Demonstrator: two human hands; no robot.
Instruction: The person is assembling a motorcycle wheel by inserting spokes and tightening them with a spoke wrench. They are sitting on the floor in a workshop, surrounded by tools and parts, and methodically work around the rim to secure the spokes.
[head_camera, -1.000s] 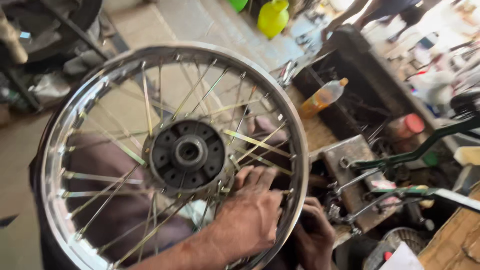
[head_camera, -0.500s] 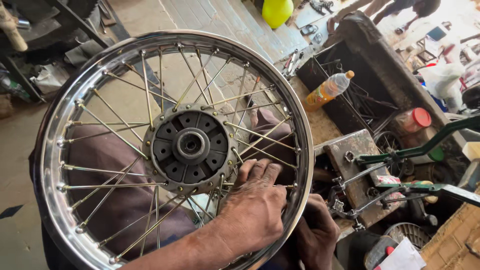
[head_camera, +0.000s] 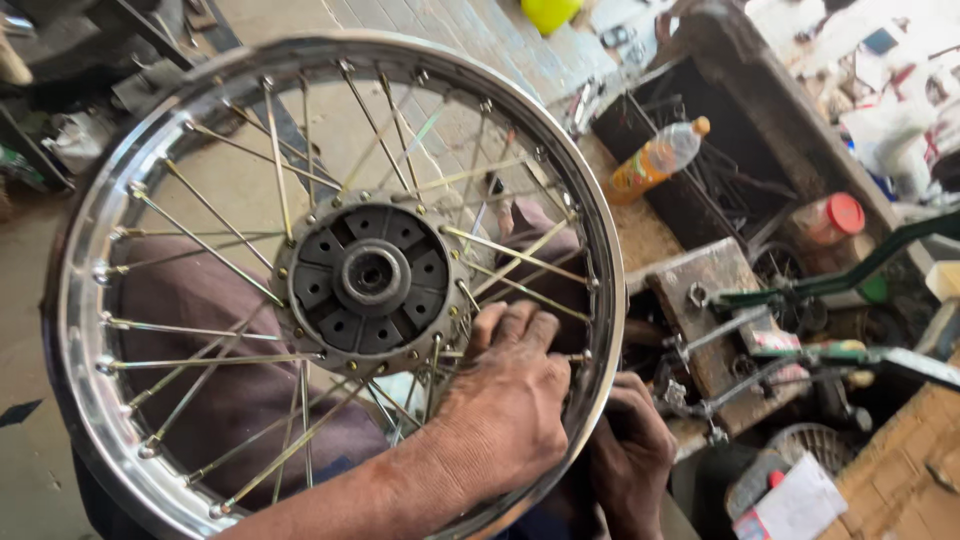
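Left hand (head_camera: 510, 400) laid over spokes (head_camera: 520, 250) between hub (head_camera: 370, 275) and chrome rim (head_camera: 85, 300), fingers curled around them; right hand (head_camera: 630, 450) just outside rim, grip state unclear.

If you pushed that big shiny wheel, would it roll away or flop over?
Probably stiff, not floppy: the wheel has a metal rim and many taut-looking spokes. Its round rim would likely roll if let go upright. The left hand rests on the spokes and the right hand is at the rim.

Left hand (head_camera: 510, 400) rests among the wheel (head_camera: 340, 280) spokes — right hand (head_camera: 630, 450) outside the rim.
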